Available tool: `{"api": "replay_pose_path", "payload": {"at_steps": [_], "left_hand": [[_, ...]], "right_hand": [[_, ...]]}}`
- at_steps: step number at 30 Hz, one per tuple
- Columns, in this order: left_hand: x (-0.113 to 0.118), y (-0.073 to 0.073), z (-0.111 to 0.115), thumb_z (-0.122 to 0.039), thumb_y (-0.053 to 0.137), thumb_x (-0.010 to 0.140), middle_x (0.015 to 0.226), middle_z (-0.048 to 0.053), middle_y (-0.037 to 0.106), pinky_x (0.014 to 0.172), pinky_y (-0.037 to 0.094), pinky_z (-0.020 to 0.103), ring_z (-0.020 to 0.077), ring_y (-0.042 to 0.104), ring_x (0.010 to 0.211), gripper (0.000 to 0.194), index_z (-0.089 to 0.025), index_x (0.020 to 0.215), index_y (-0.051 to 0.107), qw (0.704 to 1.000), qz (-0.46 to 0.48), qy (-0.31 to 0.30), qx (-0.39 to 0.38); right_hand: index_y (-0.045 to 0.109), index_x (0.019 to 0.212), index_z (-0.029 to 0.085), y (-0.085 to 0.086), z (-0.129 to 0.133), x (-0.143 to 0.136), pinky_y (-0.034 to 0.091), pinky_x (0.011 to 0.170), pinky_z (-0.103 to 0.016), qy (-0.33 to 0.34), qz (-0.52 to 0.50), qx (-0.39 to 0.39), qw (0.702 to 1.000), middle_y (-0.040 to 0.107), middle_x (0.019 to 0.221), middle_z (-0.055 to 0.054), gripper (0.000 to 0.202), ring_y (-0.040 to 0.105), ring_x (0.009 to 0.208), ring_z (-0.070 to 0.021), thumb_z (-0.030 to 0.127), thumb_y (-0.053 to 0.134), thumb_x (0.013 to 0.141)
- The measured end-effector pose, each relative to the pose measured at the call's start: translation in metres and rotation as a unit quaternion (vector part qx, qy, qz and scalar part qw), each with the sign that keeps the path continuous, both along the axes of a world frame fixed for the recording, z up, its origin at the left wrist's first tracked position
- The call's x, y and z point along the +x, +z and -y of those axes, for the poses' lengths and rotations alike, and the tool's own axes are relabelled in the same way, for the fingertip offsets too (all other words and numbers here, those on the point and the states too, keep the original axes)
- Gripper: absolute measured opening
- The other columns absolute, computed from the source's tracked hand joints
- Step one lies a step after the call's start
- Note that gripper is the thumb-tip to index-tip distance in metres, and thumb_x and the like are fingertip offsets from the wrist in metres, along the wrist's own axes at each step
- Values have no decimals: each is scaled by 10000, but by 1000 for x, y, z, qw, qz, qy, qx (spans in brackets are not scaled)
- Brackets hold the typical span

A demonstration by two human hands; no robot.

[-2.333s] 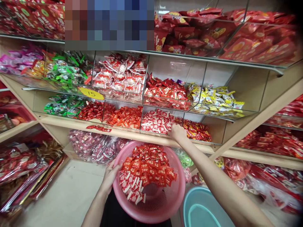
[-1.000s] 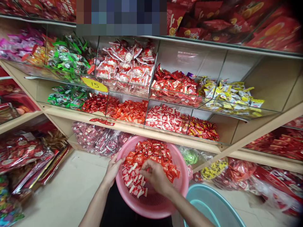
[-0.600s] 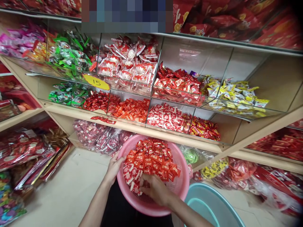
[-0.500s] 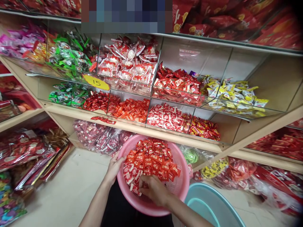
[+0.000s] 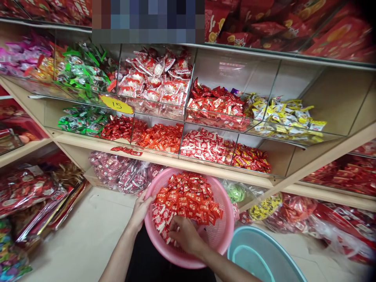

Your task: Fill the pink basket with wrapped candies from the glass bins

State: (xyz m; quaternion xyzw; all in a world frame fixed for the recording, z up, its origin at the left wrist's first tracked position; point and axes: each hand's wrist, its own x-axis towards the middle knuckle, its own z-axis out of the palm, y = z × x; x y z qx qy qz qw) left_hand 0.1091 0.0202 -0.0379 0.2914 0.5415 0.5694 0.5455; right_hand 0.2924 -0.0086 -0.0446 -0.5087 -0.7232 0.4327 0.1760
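A pink plastic basket (image 5: 228, 235) with a mesh wall sits in front of me over dark clothing. Orange-red wrapped candies (image 5: 188, 197) fill its far part, and red-and-white wrapped candies (image 5: 162, 219) lie at its near left. My left hand (image 5: 143, 207) grips the left rim, thumb on top. Inside the basket, my right hand (image 5: 183, 234) has curled fingers at the edge of the red-and-white candies; whatever they hold is hidden.
Beside the basket on the floor (image 5: 85, 235) stands a blue-green tub (image 5: 264, 254). Shelf bins ahead hold wrapped candies (image 5: 202, 145), with a yellow tag (image 5: 116, 104) marked 15. Bagged sweets (image 5: 117, 168) lie under the shelf; more packages (image 5: 32, 188) are at left.
My right hand has shifted slightly left and its fingers have moved over the red-and-white candies. My left hand keeps its hold on the rim. The view has shifted a little.
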Motion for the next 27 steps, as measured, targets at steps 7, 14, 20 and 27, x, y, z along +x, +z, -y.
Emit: {"api": "replay_pose_path", "payload": {"at_steps": [7, 14, 20, 27], "left_hand": [[-2, -4, 0, -414, 731, 613, 1105, 108, 674, 773, 480, 312, 256, 647, 918, 663, -159, 1203, 571, 1000, -10, -1, 13], [-5, -8, -1, -386, 739, 602, 998, 79, 711, 812, 471, 333, 246, 660, 872, 692, -190, 1240, 556, 1000, -12, 2, 9], [-6, -8, -3, -348, 723, 637, 1020, 87, 704, 839, 471, 349, 257, 652, 934, 666, -189, 1255, 534, 1000, -11, 8, -19], [-4, -1, -2, -352, 723, 632, 1047, 80, 699, 842, 474, 325, 249, 648, 947, 620, -189, 1210, 569, 1000, -13, 15, -17]], "right_hand": [[610, 685, 184, 4, 1, 3, 320, 558, -206, 8, 52, 6, 999, 651, 683, 27, 139, 565, 658, -116, 49, 583, 662], [643, 858, 200, 24, 6, 0, 373, 663, -276, 52, 203, 23, 977, 694, 876, -47, 170, 621, 832, -214, 121, 562, 731], [635, 894, 213, 33, 8, 3, 383, 656, -281, 70, 229, 53, 969, 694, 901, -59, 168, 630, 831, -226, 163, 540, 764], [592, 761, 205, 100, -45, 37, 321, 564, -233, -11, 138, 170, 976, 662, 713, -1, 84, 587, 652, -145, 214, 530, 817]]}}
